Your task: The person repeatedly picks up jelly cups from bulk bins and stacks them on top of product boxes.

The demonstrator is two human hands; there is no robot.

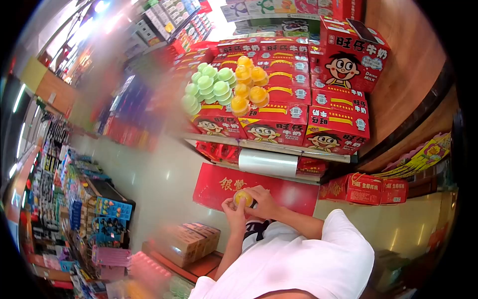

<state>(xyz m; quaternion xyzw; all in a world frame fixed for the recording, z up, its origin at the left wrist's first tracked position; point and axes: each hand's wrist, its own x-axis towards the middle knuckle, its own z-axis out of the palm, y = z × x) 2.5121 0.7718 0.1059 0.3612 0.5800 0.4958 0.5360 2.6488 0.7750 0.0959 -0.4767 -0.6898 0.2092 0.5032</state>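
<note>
Both my hands are closed around a small round container with a yellow top (243, 198), held in front of my body. My left hand (235, 210) grips its left and near side, with the thumb against the yellow top. My right hand (263, 202) wraps its right side, fingers bent over the edge. Ahead, several similar yellow-orange round containers (242, 90) stand stacked on red milk cartons (276, 119). Beside them on the left are several pale green round containers (205, 82). The underside of the held container is mostly hidden by my fingers.
A metal shelf edge (279, 147) runs under the cartons. A dark phone-like slab (362, 31) lies on the upper carton. A red mat (209, 187) covers the floor below. Cardboard boxes (191, 244) stand at lower left; red gift boxes (363, 189) stand right.
</note>
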